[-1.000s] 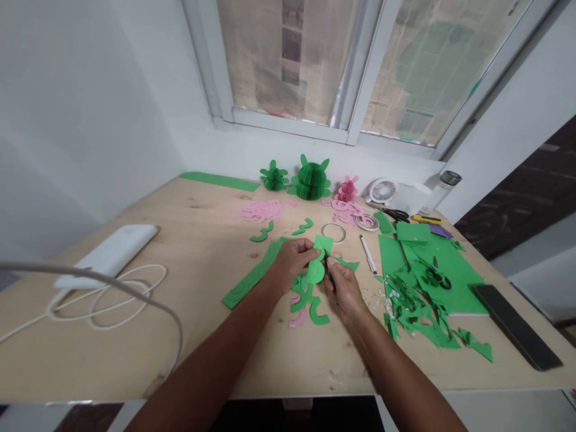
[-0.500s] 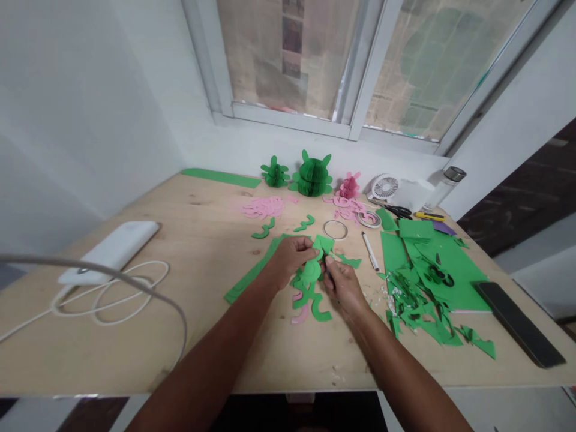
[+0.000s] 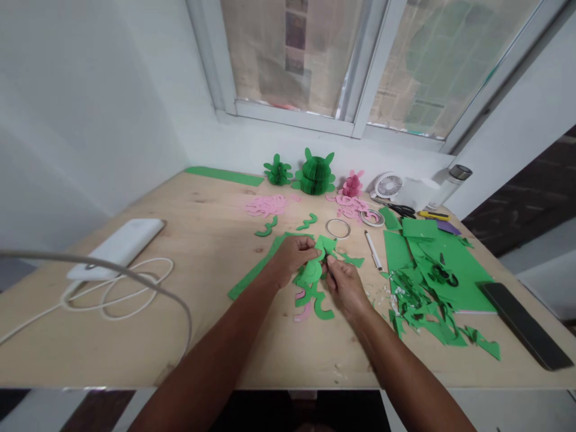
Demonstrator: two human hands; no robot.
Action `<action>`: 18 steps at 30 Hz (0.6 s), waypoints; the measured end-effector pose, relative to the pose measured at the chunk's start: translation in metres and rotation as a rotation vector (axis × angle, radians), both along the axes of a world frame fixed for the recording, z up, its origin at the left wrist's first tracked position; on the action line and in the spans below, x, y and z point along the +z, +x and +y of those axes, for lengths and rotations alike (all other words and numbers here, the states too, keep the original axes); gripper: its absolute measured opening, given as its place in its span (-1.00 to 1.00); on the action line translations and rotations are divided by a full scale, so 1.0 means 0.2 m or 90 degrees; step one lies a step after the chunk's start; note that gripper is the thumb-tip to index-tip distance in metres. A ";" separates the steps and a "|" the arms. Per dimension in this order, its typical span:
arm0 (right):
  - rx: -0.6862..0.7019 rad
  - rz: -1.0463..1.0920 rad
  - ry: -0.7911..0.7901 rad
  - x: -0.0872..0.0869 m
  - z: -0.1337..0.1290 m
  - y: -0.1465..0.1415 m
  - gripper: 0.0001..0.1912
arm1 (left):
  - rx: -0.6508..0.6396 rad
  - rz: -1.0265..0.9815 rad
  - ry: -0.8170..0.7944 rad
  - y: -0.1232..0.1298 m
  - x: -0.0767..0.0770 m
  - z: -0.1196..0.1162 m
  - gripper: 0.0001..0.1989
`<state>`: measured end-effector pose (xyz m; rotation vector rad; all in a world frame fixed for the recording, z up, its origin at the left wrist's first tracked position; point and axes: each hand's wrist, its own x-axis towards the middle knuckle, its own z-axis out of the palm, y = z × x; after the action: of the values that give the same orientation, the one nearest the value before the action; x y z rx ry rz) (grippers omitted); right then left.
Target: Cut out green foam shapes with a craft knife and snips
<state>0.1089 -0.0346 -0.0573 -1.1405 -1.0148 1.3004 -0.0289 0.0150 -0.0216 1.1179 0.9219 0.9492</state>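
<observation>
My left hand [image 3: 297,257] pinches a green paper cutout [image 3: 311,273] with rounded, wavy edges, holding it above the table. On the cutout's right side is my right hand [image 3: 345,281], closed round small dark scissors [image 3: 327,258] that are mostly hidden by the fingers. Their blades meet the paper near its upper part. Below the hands lie curved green pieces [image 3: 323,307] and a pink curved piece [image 3: 302,313]. A green paper sheet [image 3: 252,273] lies partly under my left hand.
Green scraps [image 3: 418,306] and sheets [image 3: 472,264] cover the right side, near a black phone-like slab [image 3: 524,324]. A white pen [image 3: 373,251] and tape rings [image 3: 338,228] lie ahead. Paper figures [image 3: 316,176] stand by the wall. A white power bank [image 3: 117,249] with cable sits left.
The whole view has shifted slightly. Both hands keep nearly the same hold on the green cutout and scissors, with only small finger movement visible.
</observation>
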 end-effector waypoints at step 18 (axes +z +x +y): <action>-0.002 -0.016 0.006 0.00 0.00 0.00 -0.48 | 0.013 0.019 0.023 -0.01 0.00 0.00 -0.78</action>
<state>0.1080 -0.0349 -0.0576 -1.1532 -1.0365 1.2803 -0.0314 0.0156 -0.0215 1.1585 0.9442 0.9714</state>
